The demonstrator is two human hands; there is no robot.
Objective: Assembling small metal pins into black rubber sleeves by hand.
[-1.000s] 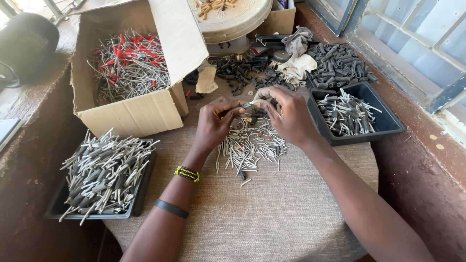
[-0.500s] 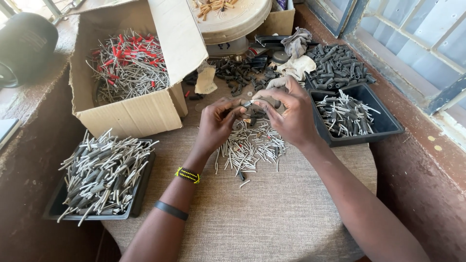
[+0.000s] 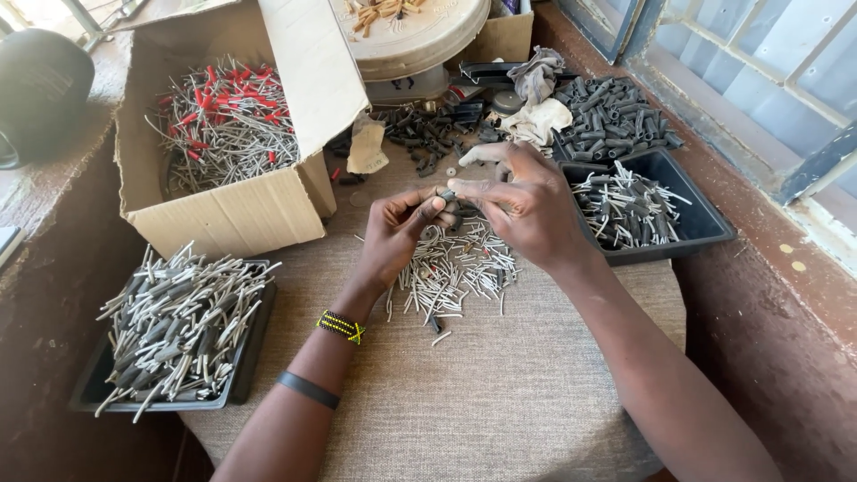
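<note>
Two hands meeting fingertip to fingertip over the cloth: left hand with thumb and forefinger pressed together on a small dark sleeve piece, right hand pinching the same piece from the other side, forefinger stretched along it, remaining fingers loosely curled

Directly under the fingertips, spilling back toward the wrists, a loose heap of short pale metal pins on the woven grey tablecloth. Just right of the right hand's knuckles, a black tray holding pins fitted with dark sleeves. Beyond the fingertips, scattered black sleeve pieces; further out to the right of those, a bigger heap of dark sleeves beside a crumpled rag. Past the fingertips on the far side, a round cream tin. Left of the left hand, near the thumb side, an open cardboard box with grey wires tipped red. Back beside the left forearm, a second black tray piled with long grey sleeved pins. On the left wrist, a beaded yellow-and-black bracelet; higher up the forearm, a plain dark band
</note>
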